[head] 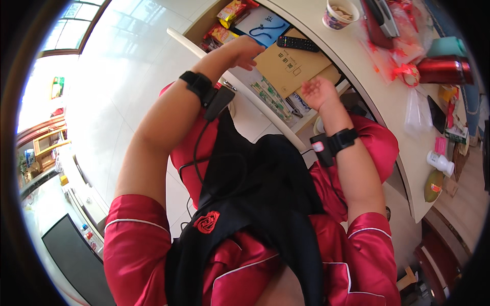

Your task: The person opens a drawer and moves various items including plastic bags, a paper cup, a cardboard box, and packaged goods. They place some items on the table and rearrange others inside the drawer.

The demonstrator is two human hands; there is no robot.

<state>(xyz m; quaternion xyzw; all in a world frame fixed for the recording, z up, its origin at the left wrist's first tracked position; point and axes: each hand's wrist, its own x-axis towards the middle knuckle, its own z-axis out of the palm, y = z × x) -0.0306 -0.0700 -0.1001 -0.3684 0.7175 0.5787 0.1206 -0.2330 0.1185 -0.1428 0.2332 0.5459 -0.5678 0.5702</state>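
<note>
An open drawer (264, 109) full of goods lies before me. My left hand (245, 51) hangs over its left part, fingers apart and holding nothing visible. My right hand (319, 93) is over the near right part, fingers loosely curled with nothing seen in them. Between and beyond the hands lies a brown paper booklet (285, 70), with a black remote control (298, 43) at its far edge. A blue bag with a cord handle (260, 28) and snack packets (230, 13) fill the far end. Green-and-white packets (271, 99) lie along the near side.
The tabletop (383, 95) above the drawer holds a paper cup (340, 14), a black and red stapler-like tool (379, 21), a red metal flask (444, 70), plastic bags (417, 111), a white bottle (440, 163) and a green mango-like fruit (433, 186). The drawer front stands near my knees.
</note>
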